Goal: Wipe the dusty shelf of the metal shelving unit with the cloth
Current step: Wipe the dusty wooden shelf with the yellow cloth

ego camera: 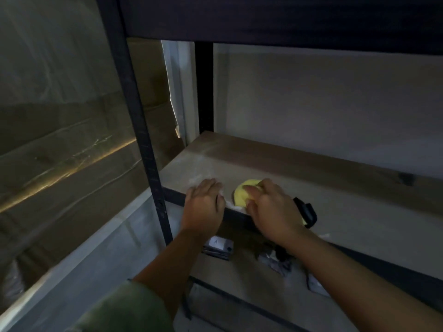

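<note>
A brown board shelf (pixel 335 207) sits in a dark metal shelving unit (pixel 141 130), with pale dust on its near left part. My right hand (pixel 271 207) presses a bunched yellow cloth (pixel 243 191) onto the shelf close to the front edge. My left hand (pixel 203 204) lies flat on the front left corner, fingers together over the edge, holding nothing. A white smear or scrap (pixel 230 203) shows between the two hands at the rim.
A black object (pixel 306 210) lies on the shelf just right of my right wrist. The lower shelf (pixel 239 274) carries small packets and a labelled box (pixel 219 245). Plastic-wrapped cardboard (pixel 60 152) stands left of the unit. A pale wall is behind.
</note>
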